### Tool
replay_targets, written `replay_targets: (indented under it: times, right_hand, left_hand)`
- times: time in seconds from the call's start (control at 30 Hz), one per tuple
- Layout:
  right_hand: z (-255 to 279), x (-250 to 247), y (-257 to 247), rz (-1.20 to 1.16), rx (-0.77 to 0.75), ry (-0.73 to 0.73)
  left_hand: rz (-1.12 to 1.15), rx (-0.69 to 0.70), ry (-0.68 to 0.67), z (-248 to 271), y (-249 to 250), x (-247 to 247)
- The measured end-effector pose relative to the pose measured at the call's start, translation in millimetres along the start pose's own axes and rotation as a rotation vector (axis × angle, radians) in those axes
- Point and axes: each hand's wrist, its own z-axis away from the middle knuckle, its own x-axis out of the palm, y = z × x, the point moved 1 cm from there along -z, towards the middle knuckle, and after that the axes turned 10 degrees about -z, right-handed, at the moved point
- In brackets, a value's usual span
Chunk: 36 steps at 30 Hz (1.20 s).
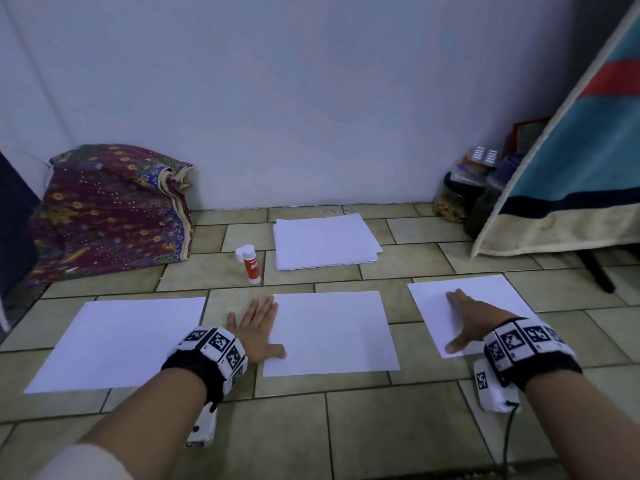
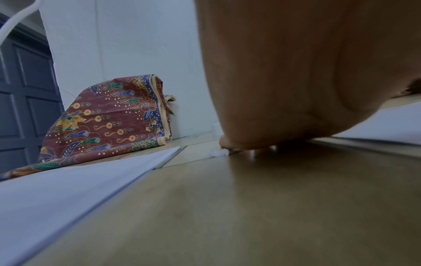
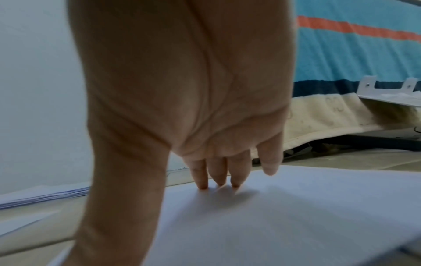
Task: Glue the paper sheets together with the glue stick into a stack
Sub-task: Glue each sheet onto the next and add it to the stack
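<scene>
Both hands flat, fingers spread, gripping nothing: left hand (image 1: pixel 258 329) beside middle sheet (image 1: pixel 332 332), right hand (image 1: pixel 465 320) on right sheet (image 1: pixel 485 299). Glue stick (image 1: pixel 250 263) upright, just beyond left fingertips; left nearer.

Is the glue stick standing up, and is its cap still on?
The glue stick stands upright on the floor tiles, untouched by either hand. Something white and round sits beside its top, perhaps the cap; whether it is capped cannot be told.

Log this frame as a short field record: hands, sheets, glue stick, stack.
left hand: flat on the floor, thumb on the middle sheet
right hand: fingers pressing the right sheet
left sheet: untouched
glue stick: upright, capped, unheld, left of the stack
stack: near the wall, untouched
gluing: not started
</scene>
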Motion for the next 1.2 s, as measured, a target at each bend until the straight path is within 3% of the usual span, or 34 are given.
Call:
replay_targets:
  times: [0.27, 0.4, 0.5, 0.57, 0.77, 0.9, 1.07, 1.2]
  right_hand:
    - [9, -6, 0, -0.091, 0.002, 0.053]
    - [16, -23, -5, -0.140, -0.044, 0.280]
    - [23, -35, -13, -0.223, 0.047, 0.466]
    - [31, -41, -26, -0.181, 0.112, 0.512]
    - [43, -20, -80, -0.066, 0.013, 0.404]
    - [36, 29, -130, -0.082, -0.139, 0.207]
    - [25, 72, -174, -0.159, -0.137, 0.013]
    - [29, 76, -190, -0.061, -0.195, 0.008]
  left_hand:
    - [-0.027, 0.082, -0.001, 7, -8, -9]
    - [-0.037, 0.079, 0.021, 6, -6, -10]
    - [-0.072, 0.064, 0.071, 2, 2, -5]
    - [-0.068, 0.075, 0.105, 1, 9, -5]
    - [-0.021, 0.106, 0.114, -2, 19, -8]
    - [-0.058, 0.099, 0.081, -1, 21, -5]
    - [-0.080, 0.059, 0.101, -3, 22, 5]
    - [-0.080, 0.034, 0.111, -6, 23, 8]
